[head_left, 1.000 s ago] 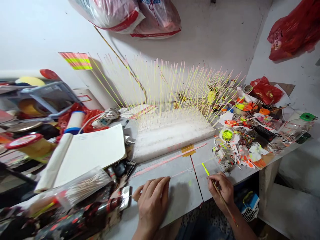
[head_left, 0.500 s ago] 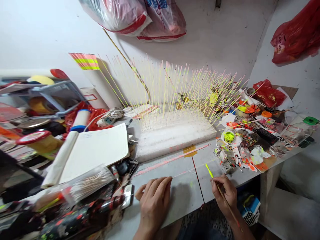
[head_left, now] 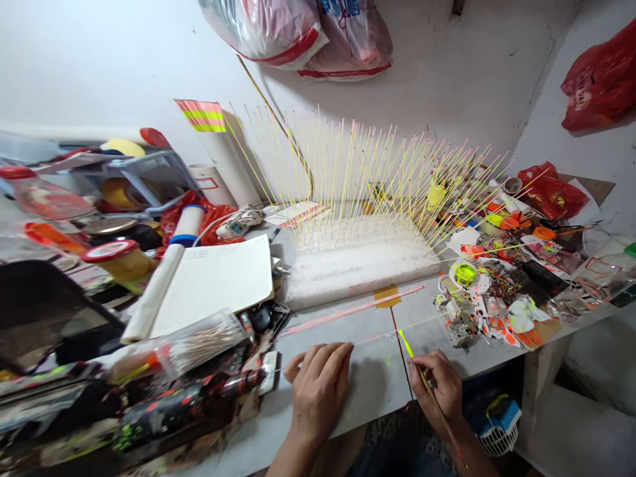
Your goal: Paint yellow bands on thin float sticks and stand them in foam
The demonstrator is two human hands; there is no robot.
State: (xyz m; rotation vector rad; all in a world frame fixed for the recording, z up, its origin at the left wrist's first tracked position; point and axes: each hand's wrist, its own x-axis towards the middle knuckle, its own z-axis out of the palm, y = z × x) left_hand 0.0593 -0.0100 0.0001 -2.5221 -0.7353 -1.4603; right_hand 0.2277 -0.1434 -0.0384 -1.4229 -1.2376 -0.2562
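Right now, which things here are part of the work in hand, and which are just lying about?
Part of the work:
left hand on a thin painted rod
right hand holding a fine brush tipped neon yellow
foam block of upright painted rods

Lying about:
open notebook
power strip
red plastic bag

The right hand (head_left: 440, 391) wraps a thin yellow-tipped rod (head_left: 406, 343), and its fingers hide the middle of the rod, so the exact grip cannot be seen. The left hand (head_left: 318, 391) covers one end of a fine pale rod (head_left: 397, 329); whether it pinches that rod cannot be told. Plastic bags (head_left: 293, 33) are cut off by the far edge, and a red bag (head_left: 599, 86) and a clear bottle (head_left: 599, 278) by the right edge. At near left, a dark flat object (head_left: 50, 311) is too blurred to name. Scraps in the right-hand clutter (head_left: 477, 311) are too small to tell apart.
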